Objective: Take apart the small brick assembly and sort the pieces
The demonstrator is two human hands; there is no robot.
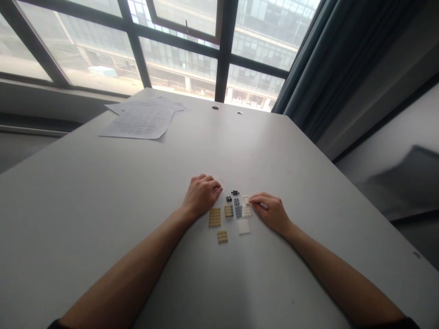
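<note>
My left hand point(205, 193) rests on the table with its fingers curled in and its thumb against the forefinger; nothing shows in it. At the other side, my right hand point(270, 209) has thumb and forefinger together at the edge of a small white toy brick piece point(246, 198). Between the hands lie dark pieces point(235, 193), a tan studded plate point(215, 217), a yellow-tan brick point(228, 210), a blue-grey plate point(238, 211) and a white studded plate point(246, 211). Closer to me are a smaller tan plate point(222, 236) and a flat white tile point(243, 226).
The white table point(103, 205) stretches to the windows point(185, 68). Printed paper sheets point(140, 119) lie at its far left. Two round holes point(215, 108) sit near the back edge. A dark curtain point(329, 59) hangs at the right.
</note>
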